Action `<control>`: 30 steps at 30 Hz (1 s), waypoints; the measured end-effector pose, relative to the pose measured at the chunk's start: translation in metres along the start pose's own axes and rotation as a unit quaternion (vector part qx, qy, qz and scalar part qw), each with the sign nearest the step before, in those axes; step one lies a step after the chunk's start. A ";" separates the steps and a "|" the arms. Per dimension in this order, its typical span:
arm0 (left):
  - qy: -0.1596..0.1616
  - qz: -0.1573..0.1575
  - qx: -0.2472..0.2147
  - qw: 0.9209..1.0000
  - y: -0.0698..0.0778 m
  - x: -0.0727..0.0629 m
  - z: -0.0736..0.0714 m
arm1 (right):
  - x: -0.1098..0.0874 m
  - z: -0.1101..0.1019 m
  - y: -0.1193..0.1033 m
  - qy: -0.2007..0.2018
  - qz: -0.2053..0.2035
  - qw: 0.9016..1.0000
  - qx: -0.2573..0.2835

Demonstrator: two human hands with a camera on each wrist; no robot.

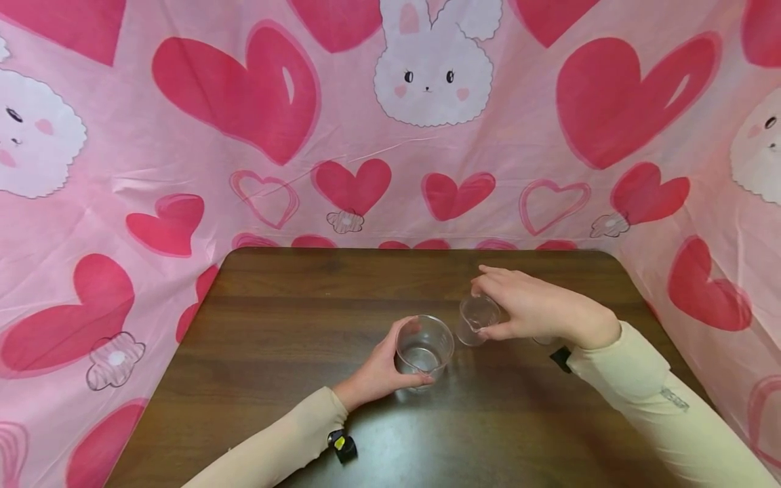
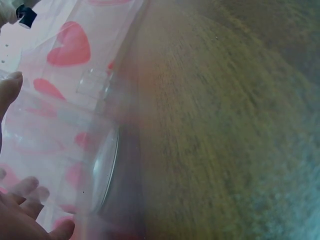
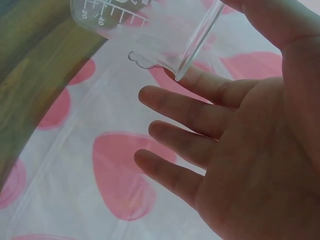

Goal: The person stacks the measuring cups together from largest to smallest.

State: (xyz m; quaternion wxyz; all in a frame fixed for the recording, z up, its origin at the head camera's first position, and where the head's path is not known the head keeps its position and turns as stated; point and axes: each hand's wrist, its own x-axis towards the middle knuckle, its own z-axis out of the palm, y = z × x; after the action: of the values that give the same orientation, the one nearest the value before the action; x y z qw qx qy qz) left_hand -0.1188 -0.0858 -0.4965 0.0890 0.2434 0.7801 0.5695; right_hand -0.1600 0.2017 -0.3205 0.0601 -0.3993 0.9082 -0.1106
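Note:
My left hand (image 1: 383, 362) curls round the side of a larger clear glass beaker (image 1: 436, 346), its thumb along the near side. In the left wrist view the wall of that beaker (image 2: 65, 145) shows, with fingers beside it. Just to the right, my right hand (image 1: 527, 305) pinches a smaller clear beaker (image 1: 478, 320) near the rim between thumb and index finger. White graduation marks are printed on the smaller beaker (image 3: 120, 15) in the right wrist view, where the other three fingers of the right hand (image 3: 240, 135) stretch out away from the glass.
Another small clear glass vessel (image 1: 545, 340) stands behind the right wrist, mostly hidden by it. The brown wooden table (image 1: 293, 298) has a pink heart-and-rabbit cloth (image 1: 342, 142) hanging along its back and sides. A black strap piece (image 1: 343, 447) hangs at the left cuff.

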 end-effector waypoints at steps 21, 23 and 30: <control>0.000 -0.010 0.010 1.000 0.001 0.000 0.000 | 0.009 -0.009 -0.014 0.023 -0.023 0.999 0.003; -0.001 -0.008 0.013 1.000 0.001 0.000 0.000 | 0.011 -0.009 -0.015 0.019 -0.020 1.000 0.002; -0.002 -0.004 0.016 1.000 0.000 0.000 0.000 | 0.015 -0.008 -0.019 0.017 -0.031 0.999 -0.003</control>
State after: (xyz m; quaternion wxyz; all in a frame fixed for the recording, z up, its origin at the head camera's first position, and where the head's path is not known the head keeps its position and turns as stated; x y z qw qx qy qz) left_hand -0.1185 -0.0860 -0.4969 0.0891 0.2433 0.7899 0.5558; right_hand -0.1580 0.1794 -0.3078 0.0399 -0.4255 0.8966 -0.1164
